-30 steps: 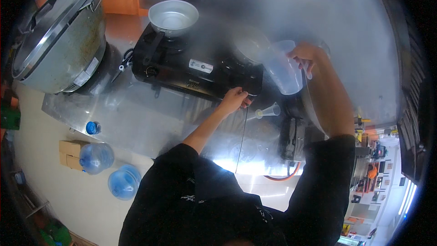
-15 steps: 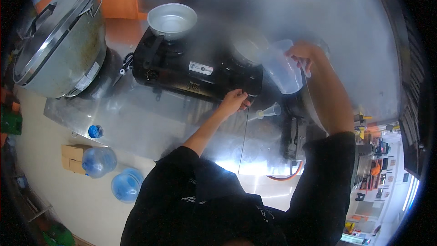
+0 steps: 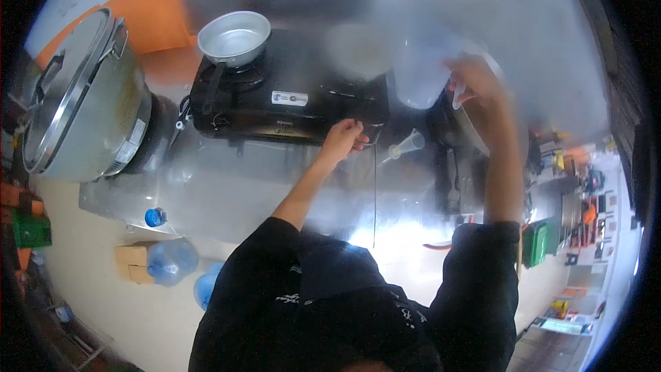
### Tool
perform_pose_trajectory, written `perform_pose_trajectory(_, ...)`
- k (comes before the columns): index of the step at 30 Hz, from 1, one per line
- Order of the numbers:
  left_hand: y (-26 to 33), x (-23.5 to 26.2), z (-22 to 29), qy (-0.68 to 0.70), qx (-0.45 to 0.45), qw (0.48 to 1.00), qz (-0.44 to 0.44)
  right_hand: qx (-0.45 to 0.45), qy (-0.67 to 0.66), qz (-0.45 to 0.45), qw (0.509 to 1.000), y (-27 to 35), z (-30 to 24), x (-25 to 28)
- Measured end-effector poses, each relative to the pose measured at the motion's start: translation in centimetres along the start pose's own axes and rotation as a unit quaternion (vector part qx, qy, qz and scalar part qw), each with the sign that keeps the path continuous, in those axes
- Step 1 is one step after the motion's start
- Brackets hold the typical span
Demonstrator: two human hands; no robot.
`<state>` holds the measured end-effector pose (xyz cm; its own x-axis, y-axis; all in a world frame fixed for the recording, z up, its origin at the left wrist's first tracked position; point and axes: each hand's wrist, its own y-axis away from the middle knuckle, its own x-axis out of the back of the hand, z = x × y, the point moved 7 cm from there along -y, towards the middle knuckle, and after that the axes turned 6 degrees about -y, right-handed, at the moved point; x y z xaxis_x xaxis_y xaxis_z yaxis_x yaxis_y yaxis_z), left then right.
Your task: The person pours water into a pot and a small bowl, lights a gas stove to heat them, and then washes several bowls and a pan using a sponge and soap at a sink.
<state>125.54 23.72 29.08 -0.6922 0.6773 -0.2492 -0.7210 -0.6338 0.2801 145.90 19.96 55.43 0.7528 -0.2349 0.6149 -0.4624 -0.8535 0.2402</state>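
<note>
My left hand (image 3: 344, 140), fingers curled, meets one black stove (image 3: 251, 109); I cannot tell its grip. My right hand (image 3: 480, 83) holds one translucent pitcher (image 3: 418, 83). Pans (image 3: 237, 59) on stove: two.

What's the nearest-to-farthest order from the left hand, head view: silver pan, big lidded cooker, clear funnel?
1. Clear funnel: just right of the left hand.
2. Silver pan: to the left, on the stove.
3. Big lidded cooker: far left, past the stove.

The left grip (image 3: 343, 139) curls; the right grip (image 3: 476, 80) lies farther forward.
</note>
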Motion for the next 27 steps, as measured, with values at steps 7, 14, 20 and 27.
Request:
perform_pose_trajectory(7,0.1,-1.3,0.4,-0.054,0.023,0.998,-0.020,0.107,-0.039,0.124,0.986,10.5,2.7,3.3)
perform_pose_trajectory(14,4.7,2.3,-1.2,-0.032,-0.071,0.990,0.117,0.030,-0.123,0.247,0.961,23.2,10.5,2.0)
perform_pose_trajectory(20,14.7,5.2,-12.6,-0.030,0.164,0.984,-0.061,-0.085,-0.194,0.212,0.954,29.5,19.6,-4.1)
perform_pose_trajectory(27,26.0,9.5,-19.0,-0.153,0.350,0.913,-0.141,-0.091,-0.272,0.192,0.939,32.3,28.0,-12.1)
